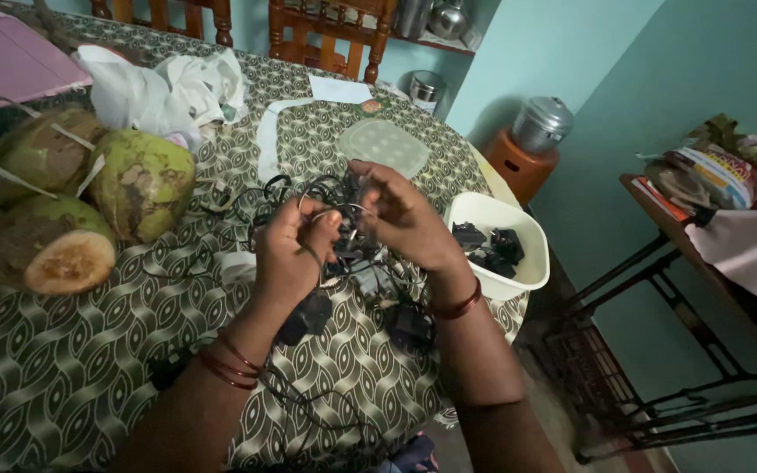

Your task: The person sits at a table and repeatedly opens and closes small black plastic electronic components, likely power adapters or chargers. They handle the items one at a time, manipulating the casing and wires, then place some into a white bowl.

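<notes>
Both hands are raised over a round table with a patterned cloth (63, 350). My left hand (289, 250) pinches a thin black cable from a tangle of black cables (308, 197). My right hand (405, 219) grips the same bundle close by, fingers curled around the wires. Black charger plugs (308, 315) hang and lie under the hands on the cloth. Red bangles circle both wrists.
A white tub (519, 219) with black adapters stands at the table's right edge. Three green coconuts (137, 180) lie at the left, with white bags (168, 88) behind them. Wooden chairs stand at the back, and a sewing-machine stand (685, 307) at the right.
</notes>
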